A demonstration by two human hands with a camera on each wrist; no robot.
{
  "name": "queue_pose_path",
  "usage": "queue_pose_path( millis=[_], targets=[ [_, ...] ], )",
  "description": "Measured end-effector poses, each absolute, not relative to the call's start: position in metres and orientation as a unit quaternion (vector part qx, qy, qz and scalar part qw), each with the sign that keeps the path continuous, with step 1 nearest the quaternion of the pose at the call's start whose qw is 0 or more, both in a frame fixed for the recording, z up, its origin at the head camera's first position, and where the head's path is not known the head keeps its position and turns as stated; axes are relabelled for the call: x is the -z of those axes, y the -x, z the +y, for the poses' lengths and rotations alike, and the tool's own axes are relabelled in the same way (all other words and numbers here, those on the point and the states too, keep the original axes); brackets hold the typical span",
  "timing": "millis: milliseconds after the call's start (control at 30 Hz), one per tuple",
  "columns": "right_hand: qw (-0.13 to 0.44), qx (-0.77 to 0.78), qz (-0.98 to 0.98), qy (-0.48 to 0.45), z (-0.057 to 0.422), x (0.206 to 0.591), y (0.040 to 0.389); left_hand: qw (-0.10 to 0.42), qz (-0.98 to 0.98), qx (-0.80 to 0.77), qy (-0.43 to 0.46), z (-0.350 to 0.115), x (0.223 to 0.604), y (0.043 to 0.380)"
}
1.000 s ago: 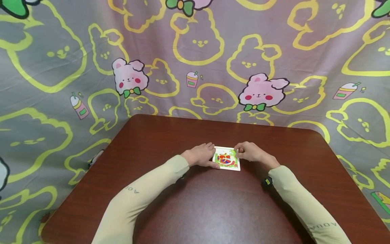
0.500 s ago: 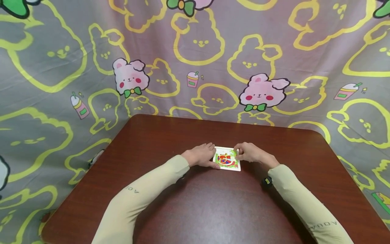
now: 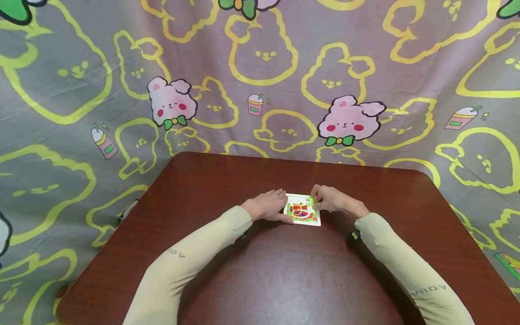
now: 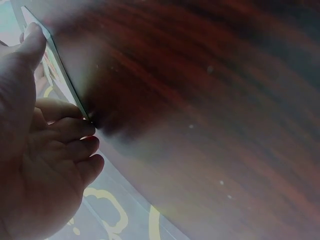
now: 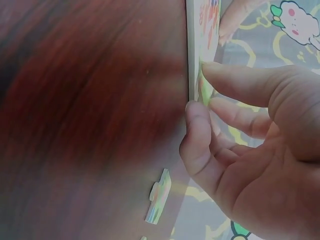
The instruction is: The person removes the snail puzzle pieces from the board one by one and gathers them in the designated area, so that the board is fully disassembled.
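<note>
A square picture puzzle with a white frame lies on the brown table, its partly filled picture red, blue and green. My left hand rests along its left side, fingers extended and thumb at the near left corner. In the left wrist view, the thumb touches the board's edge. My right hand is at the far right corner of the board. Its thumb and index finger pinch a green puzzle piece at the board's surface, seen in the right wrist view. The fingers hide most of that piece.
A loose puzzle piece lies on the table beyond the right hand, with a sliver of another at the lower frame edge. The brown table ends at a patterned curtain at the back and sides.
My right hand has shifted slightly toward the far side at the puzzle's right corner, with small finger movements. The left hand stays in place on the board. The head view has tilted slightly.
</note>
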State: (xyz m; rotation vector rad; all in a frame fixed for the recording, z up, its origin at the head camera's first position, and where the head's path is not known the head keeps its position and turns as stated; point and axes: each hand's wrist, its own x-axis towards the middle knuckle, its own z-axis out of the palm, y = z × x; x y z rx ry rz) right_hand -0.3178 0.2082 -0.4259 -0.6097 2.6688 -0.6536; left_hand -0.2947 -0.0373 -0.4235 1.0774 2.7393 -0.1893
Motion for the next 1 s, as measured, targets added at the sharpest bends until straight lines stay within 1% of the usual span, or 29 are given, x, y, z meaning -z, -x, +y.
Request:
queue_pose_path(
  millis=[233,600,1000],
  targets=[
    [0.161,0.242,0.934,0.207,0.2062,0.4248,0.3160,0.093,0.923,0.069,-0.366,-0.0374,0.4238,0.2950],
    [0.143,0.237,0.936,0.217,0.2049,0.4224,0.3146,0.088,0.923,0.074,-0.368,-0.0381,0.4242,0.2951],
    [0.140,0.246,0.932,0.227,0.2052,0.4200,0.3142,0.088,0.925,0.071,-0.363,-0.0368,0.4243,0.2949]
  ],
)
